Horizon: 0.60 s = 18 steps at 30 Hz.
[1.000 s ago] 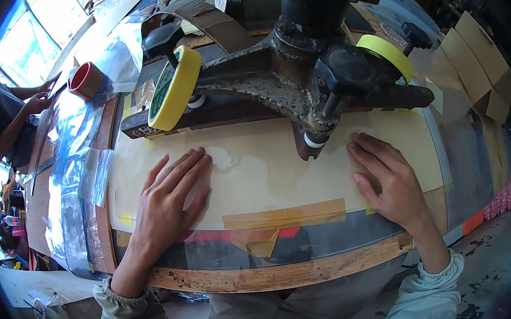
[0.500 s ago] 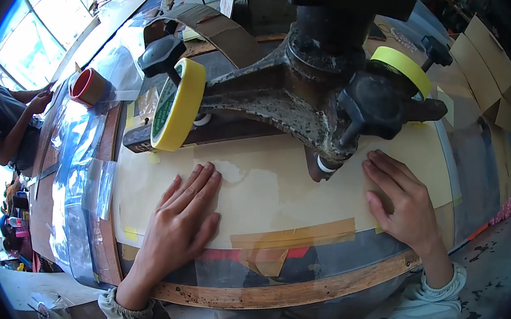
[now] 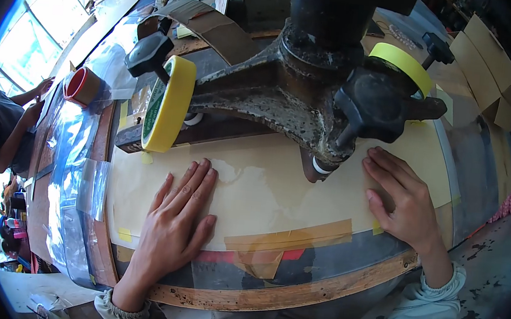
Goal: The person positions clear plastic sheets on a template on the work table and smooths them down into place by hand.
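Observation:
A cream-coloured sheet (image 3: 300, 207) lies flat on the work surface, with brown tape (image 3: 288, 235) stuck along its near edge. Fingers stretched, my left hand (image 3: 173, 219) rests on the sheet's left part. On the right, my right hand (image 3: 400, 198) touches the sheet with its fingers extended and the thumb apart. Neither hand holds anything. Above the sheet stands a dark, worn metal machine head (image 3: 274, 93) with black knobs; its lower tip is to the left of my right fingertips. A yellow tape roll (image 3: 170, 105) hangs on its left side, and another yellow tape roll (image 3: 403, 63) on its right.
Clear plastic film (image 3: 74, 185) covers the table's left side, near a red-lined tape roll (image 3: 81, 86). A wooden strip (image 3: 279, 298) edges the front. Cardboard (image 3: 486, 65) stands at the back right. Another person (image 3: 10, 123) is at the far left.
The view has shifted slightly, so the left tape roll, knob and my left hand appear a little farther left. Both hands stay flat on the sheet. The other person's hands have moved slightly.

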Motion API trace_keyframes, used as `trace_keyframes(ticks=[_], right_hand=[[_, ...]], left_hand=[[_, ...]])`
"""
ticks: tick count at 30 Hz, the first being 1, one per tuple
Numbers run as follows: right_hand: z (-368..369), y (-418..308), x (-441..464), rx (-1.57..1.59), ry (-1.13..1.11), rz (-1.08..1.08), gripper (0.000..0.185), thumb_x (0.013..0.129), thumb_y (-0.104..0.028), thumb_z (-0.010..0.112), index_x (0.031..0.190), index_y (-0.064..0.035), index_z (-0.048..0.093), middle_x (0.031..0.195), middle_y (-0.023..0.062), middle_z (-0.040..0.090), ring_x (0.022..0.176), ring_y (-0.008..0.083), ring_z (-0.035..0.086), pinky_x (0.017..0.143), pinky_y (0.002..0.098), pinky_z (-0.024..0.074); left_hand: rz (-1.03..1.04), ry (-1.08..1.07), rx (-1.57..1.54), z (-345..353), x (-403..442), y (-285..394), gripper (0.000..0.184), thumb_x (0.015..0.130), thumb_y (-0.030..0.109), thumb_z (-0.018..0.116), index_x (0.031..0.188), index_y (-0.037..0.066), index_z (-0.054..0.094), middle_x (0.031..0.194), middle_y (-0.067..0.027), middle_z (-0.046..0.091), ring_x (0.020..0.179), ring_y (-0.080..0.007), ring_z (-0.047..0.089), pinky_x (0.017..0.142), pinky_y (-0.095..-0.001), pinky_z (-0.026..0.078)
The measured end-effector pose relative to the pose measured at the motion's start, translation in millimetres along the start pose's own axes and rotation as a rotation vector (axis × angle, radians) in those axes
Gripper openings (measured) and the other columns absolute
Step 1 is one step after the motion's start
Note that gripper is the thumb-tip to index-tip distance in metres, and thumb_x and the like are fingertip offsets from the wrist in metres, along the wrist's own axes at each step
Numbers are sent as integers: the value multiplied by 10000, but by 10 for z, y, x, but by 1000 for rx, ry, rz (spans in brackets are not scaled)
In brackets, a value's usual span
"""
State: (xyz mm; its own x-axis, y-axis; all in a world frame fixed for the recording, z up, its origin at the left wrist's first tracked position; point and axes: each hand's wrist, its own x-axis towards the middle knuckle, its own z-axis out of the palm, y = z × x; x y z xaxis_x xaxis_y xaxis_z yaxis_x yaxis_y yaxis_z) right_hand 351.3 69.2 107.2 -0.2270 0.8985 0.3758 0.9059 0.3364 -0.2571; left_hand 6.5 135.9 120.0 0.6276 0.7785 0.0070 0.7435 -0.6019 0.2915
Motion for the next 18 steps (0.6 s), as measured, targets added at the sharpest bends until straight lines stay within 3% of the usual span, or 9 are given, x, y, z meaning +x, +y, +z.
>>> trace_keyframes(ticks=[5,8,12,18], right_hand=[[-13,0,2,3,-9,11,389,768,-46,674,1150,16,637,1229,180,615,1184,324,570,1002,390,477],[-16,-2,10,16,-26,16,409,767,-26,657,1172,19,627,1241,187,608,1192,344,564,1004,401,473],[-27,-49,33,7,-46,39,422,769,-10,637,1190,21,617,1259,196,595,1200,366,555,1006,416,466],[-20,-7,64,24,-68,60,435,784,-9,611,1218,10,599,1280,197,581,1206,371,550,1009,420,461]], left_hand=[[8,12,42,0,-13,2,574,929,246,518,1446,32,390,1506,-155,373,1414,-276,332,1146,-472,230],[31,44,66,0,-32,-15,582,908,264,533,1426,23,423,1494,-167,391,1401,-314,349,1137,-478,245],[50,101,83,12,-57,-43,549,905,289,555,1395,54,472,1459,-145,442,1352,-292,419,1104,-471,295],[40,102,73,35,-36,-69,543,920,279,538,1414,72,452,1470,-126,436,1366,-281,405,1127,-493,252]])
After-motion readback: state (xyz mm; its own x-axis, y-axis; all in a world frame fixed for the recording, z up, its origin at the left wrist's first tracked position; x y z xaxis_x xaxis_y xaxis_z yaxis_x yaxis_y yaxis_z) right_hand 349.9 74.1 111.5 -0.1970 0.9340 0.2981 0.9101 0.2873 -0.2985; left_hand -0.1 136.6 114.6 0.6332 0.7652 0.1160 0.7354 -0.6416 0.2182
